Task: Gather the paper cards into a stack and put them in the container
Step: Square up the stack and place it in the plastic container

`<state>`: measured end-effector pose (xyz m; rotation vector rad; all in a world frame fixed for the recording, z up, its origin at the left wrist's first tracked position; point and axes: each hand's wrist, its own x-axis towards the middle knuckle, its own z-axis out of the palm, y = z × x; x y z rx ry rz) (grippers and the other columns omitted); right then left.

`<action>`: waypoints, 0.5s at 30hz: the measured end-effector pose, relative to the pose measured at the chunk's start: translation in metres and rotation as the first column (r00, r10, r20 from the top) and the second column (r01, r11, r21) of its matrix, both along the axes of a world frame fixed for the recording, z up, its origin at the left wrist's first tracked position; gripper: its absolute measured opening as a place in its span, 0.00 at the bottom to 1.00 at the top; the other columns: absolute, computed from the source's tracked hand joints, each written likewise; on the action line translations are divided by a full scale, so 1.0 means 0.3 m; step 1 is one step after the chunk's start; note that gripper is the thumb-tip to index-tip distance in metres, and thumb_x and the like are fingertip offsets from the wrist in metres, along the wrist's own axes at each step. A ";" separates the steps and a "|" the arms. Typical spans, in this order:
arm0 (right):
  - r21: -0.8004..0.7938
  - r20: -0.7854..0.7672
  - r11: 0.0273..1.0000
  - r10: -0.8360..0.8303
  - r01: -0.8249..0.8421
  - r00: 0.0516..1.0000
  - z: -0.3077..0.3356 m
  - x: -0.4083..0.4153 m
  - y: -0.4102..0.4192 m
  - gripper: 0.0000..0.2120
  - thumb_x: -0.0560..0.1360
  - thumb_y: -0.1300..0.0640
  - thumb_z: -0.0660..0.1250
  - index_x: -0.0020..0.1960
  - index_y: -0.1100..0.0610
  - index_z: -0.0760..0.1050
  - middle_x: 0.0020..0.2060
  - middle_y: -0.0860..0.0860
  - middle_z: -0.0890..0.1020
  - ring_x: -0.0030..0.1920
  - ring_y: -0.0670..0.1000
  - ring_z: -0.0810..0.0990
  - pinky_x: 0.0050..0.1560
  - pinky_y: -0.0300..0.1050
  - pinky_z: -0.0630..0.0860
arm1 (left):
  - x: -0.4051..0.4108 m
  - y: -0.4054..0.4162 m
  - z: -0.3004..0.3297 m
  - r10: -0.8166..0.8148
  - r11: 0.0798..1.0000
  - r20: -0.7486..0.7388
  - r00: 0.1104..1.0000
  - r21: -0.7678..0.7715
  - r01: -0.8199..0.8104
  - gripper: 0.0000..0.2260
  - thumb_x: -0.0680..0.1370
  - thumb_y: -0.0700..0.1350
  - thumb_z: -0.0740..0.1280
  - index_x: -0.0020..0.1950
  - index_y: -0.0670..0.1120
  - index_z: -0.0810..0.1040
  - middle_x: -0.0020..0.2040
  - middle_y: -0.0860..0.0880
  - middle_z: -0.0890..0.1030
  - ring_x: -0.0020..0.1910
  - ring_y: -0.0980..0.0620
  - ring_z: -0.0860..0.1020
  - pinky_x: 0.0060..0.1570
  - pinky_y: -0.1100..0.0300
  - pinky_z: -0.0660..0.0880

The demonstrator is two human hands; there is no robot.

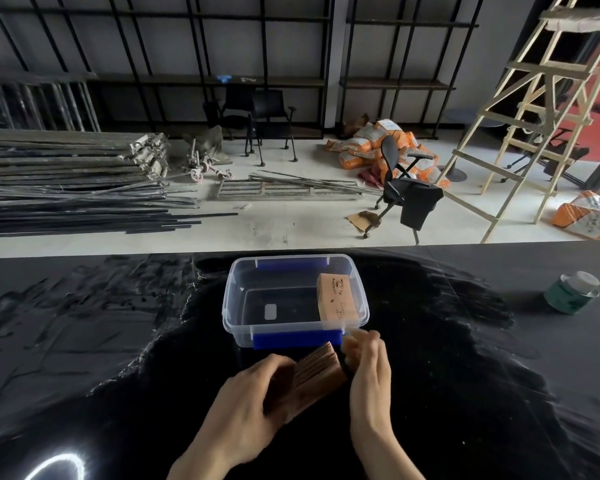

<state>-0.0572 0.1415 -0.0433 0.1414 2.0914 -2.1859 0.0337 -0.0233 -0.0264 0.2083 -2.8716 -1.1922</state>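
A clear plastic container [234,296] with blue clips stands on the black table ahead of me. A tan stack of paper cards [336,299] leans inside it against the right wall. Just in front of the container, a second brown stack of cards [317,370] stands on edge between my hands. My left hand [253,400] grips its left side. My right hand [369,365] presses flat against the stack's right side, fingers reaching up to the container's near corner.
A green tape roll [570,292] lies on the table at the far right. The table's far edge [118,256] runs behind the container. Beyond it the floor holds metal rods, office chairs, orange sacks and a wooden ladder.
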 end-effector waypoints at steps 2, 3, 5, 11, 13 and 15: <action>0.059 -0.065 0.996 0.075 -0.071 0.995 -0.005 0.002 -0.033 0.19 0.84 0.40 0.56 0.54 0.52 0.80 0.46 0.50 0.86 0.48 0.46 0.84 0.48 0.41 0.77 | -0.019 -0.017 0.016 -0.051 0.992 0.061 0.997 -0.111 0.058 0.21 0.74 0.57 0.73 0.65 0.65 0.72 0.58 0.67 0.81 0.56 0.67 0.79 0.59 0.64 0.77; 0.047 -0.057 0.993 0.109 -0.107 0.992 -0.019 -0.009 -0.043 0.17 0.84 0.43 0.59 0.52 0.52 0.81 0.44 0.52 0.86 0.46 0.48 0.85 0.47 0.42 0.79 | -0.032 -0.018 0.018 -0.068 0.983 0.076 0.995 -0.165 0.080 0.22 0.74 0.55 0.72 0.66 0.65 0.72 0.60 0.66 0.80 0.57 0.66 0.78 0.61 0.62 0.76; 0.052 -0.026 0.984 0.175 -0.173 0.984 -0.063 -0.026 -0.030 0.14 0.83 0.46 0.63 0.48 0.54 0.82 0.40 0.53 0.86 0.43 0.53 0.85 0.46 0.47 0.82 | -0.055 -0.012 0.014 -0.095 0.963 0.103 0.990 -0.241 0.117 0.24 0.73 0.50 0.70 0.67 0.63 0.71 0.62 0.63 0.79 0.61 0.61 0.76 0.63 0.60 0.74; 0.054 0.004 0.992 0.111 -0.111 0.994 -0.142 0.014 -0.042 0.19 0.84 0.46 0.63 0.41 0.56 0.80 0.37 0.59 0.83 0.39 0.54 0.80 0.41 0.50 0.77 | -0.045 -0.015 -0.079 -0.042 0.992 0.065 0.997 -0.116 0.050 0.27 0.72 0.46 0.71 0.68 0.66 0.70 0.59 0.67 0.75 0.64 0.64 0.70 0.67 0.58 0.72; 0.022 -0.003 0.995 0.097 -0.097 0.995 -0.135 0.024 -0.044 0.23 0.84 0.41 0.59 0.41 0.56 0.80 0.38 0.59 0.82 0.40 0.56 0.80 0.43 0.51 0.77 | -0.038 -0.002 -0.104 -0.018 1.000 0.073 0.997 -0.022 0.020 0.28 0.71 0.44 0.72 0.67 0.66 0.71 0.59 0.68 0.73 0.65 0.64 0.70 0.69 0.59 0.71; 0.058 -0.031 0.995 0.088 -0.086 0.996 -0.137 0.034 -0.057 0.24 0.83 0.40 0.59 0.41 0.56 0.80 0.37 0.55 0.83 0.38 0.54 0.81 0.41 0.48 0.77 | -0.027 0.015 -0.129 0.021 0.996 0.037 0.999 0.087 -0.024 0.29 0.69 0.42 0.72 0.66 0.64 0.72 0.63 0.65 0.72 0.66 0.61 0.72 0.68 0.56 0.74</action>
